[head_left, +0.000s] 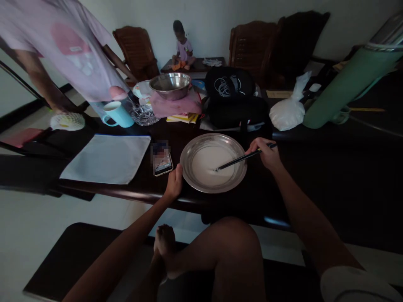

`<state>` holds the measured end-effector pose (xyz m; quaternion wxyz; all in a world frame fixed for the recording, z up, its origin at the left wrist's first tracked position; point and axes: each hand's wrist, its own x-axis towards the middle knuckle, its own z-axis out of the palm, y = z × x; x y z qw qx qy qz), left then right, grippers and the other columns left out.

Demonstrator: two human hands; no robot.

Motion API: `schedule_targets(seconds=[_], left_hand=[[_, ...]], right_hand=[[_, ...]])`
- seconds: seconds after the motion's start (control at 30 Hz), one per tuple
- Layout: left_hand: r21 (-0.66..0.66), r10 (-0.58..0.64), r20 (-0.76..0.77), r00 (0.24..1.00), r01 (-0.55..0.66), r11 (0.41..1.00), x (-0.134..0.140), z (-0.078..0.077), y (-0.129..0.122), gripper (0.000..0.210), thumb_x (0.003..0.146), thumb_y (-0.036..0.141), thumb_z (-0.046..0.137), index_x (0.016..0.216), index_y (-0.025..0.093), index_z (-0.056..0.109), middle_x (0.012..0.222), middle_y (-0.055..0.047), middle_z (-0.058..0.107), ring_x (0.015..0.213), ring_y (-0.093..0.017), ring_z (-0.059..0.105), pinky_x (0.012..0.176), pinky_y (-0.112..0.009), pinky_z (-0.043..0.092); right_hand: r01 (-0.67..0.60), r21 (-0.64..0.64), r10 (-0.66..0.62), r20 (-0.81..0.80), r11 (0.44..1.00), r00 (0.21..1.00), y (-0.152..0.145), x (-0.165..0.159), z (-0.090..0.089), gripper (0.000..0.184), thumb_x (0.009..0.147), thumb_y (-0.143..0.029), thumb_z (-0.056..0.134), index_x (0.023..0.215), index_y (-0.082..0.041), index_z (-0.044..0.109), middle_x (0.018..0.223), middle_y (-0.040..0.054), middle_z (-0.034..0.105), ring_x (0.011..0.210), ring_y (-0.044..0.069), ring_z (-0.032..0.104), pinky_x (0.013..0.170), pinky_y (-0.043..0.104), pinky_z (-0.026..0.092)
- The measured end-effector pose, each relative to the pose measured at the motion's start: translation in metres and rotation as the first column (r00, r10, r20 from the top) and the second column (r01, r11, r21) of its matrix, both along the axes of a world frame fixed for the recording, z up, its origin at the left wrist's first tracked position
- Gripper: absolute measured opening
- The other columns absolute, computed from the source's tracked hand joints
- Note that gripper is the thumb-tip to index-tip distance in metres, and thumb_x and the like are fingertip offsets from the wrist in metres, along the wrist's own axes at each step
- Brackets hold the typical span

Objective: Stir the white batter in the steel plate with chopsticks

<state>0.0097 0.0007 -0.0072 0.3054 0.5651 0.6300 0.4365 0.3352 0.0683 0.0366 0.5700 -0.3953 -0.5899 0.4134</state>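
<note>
A wide metal basin (189, 174) sits on the dark table near its front edge, with white liquid (206, 161) in its bottom. My left hand (174, 182) grips the basin's left rim, the thumb up against the edge and the other fingers mostly hidden. In my right hand (267, 154), closed at the basin's right side, is a pair of dark chopsticks (241, 159). They slant down to the left, and their tips touch the white liquid near the middle, where a little white stuff clings to them.
Left of the basin lie a phone (163, 161) and a pale zip pouch (108, 159). Behind stand a blue mug (121, 115), a smaller metal bowl (171, 87), black cases (236, 110), a bag of white powder (287, 112) and a green flask (346, 86). Two other people are beyond.
</note>
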Motion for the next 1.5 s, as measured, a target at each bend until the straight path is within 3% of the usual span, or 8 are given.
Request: schedule_targets(seconds=[0.17,0.33,0.77,0.93,1.1,1.17,1.33,1.5], left_hand=[[0.001,0.006,-0.002,1.0,-0.006,1.0,0.0006,0.001,0.0003,0.065,0.088,0.072,0.031,0.06,0.018,0.054,0.06,-0.004,0.057,0.065,-0.019,0.055,0.066,-0.032,0.046],[-0.026,0.004,0.035,0.999,-0.004,1.0,-0.0005,0.0011,-0.0006,0.058,0.09,0.064,0.034,0.06,0.018,0.053,0.061,-0.003,0.055,0.065,-0.018,0.052,0.067,-0.03,0.044],[-0.032,0.026,0.065,0.998,-0.024,0.999,0.0005,0.0023,-0.0012,0.058,0.088,0.067,0.038,0.058,0.02,0.052,0.057,-0.002,0.053,0.063,-0.018,0.052,0.065,-0.031,0.045],[-0.054,0.026,0.073,0.997,-0.022,0.998,0.0003,0.0025,-0.0015,0.055,0.09,0.063,0.038,0.057,0.02,0.05,0.057,-0.001,0.051,0.063,-0.017,0.049,0.065,-0.03,0.043],[-0.054,0.036,0.072,0.997,-0.032,0.998,-0.0005,0.0007,-0.0009,0.055,0.091,0.061,0.038,0.058,0.019,0.051,0.058,-0.001,0.051,0.063,-0.017,0.051,0.067,-0.03,0.044],[-0.046,0.035,0.056,0.998,-0.032,0.998,-0.001,-0.0003,-0.0004,0.057,0.091,0.062,0.037,0.056,0.019,0.05,0.057,-0.001,0.051,0.062,-0.017,0.051,0.066,-0.03,0.044],[-0.032,0.021,0.042,0.999,-0.02,0.999,-0.0016,-0.0014,0.0002,0.059,0.091,0.065,0.036,0.057,0.019,0.052,0.058,-0.002,0.054,0.063,-0.018,0.053,0.067,-0.031,0.045],[-0.05,0.029,0.065,0.997,-0.026,0.998,-0.0024,-0.0013,-0.0002,0.058,0.089,0.066,0.037,0.057,0.02,0.05,0.058,-0.002,0.052,0.062,-0.018,0.05,0.065,-0.03,0.043]], right_hand=[[-0.032,-0.003,0.033,0.085,0.999,0.996,-0.0009,-0.0001,0.0001,0.041,0.084,-0.055,0.063,0.062,-0.021,0.066,0.063,0.003,0.072,0.066,0.019,0.07,0.069,0.033,0.054],[0.003,0.01,-0.003,0.014,1.0,1.0,-0.0008,0.0005,0.0,0.045,0.086,-0.054,0.061,0.056,-0.021,0.063,0.057,0.0023,0.069,0.059,0.018,0.068,0.061,0.031,0.052],[-0.037,-0.021,0.038,0.076,0.999,0.996,-0.0021,-0.0017,0.0025,0.045,0.083,-0.06,0.061,0.059,-0.022,0.065,0.06,0.0028,0.071,0.064,0.02,0.07,0.068,0.035,0.055],[0.038,-0.006,-0.037,0.029,0.999,0.999,-0.0023,-0.0009,0.0035,0.047,0.083,-0.06,0.061,0.055,-0.022,0.062,0.057,0.0031,0.069,0.061,0.02,0.069,0.063,0.034,0.053],[-0.073,-0.027,0.074,0.072,0.997,0.995,-0.0029,-0.0031,0.0033,0.044,0.082,-0.06,0.063,0.059,-0.022,0.066,0.061,0.003,0.071,0.066,0.02,0.07,0.071,0.035,0.055],[-0.051,-0.024,0.053,0.092,0.998,0.994,-0.0033,-0.0033,0.0043,0.042,0.082,-0.058,0.064,0.062,-0.021,0.067,0.064,0.0033,0.072,0.068,0.02,0.07,0.073,0.034,0.055],[0.014,-0.023,-0.014,0.008,1.0,1.0,-0.0017,-0.0011,0.0026,0.048,0.084,-0.059,0.06,0.054,-0.021,0.061,0.056,0.0027,0.067,0.059,0.019,0.068,0.06,0.032,0.052],[-0.051,-0.023,0.052,0.088,0.998,0.995,-0.0027,-0.003,0.0037,0.043,0.081,-0.06,0.064,0.061,-0.022,0.067,0.062,0.0023,0.072,0.066,0.02,0.07,0.071,0.035,0.055]])
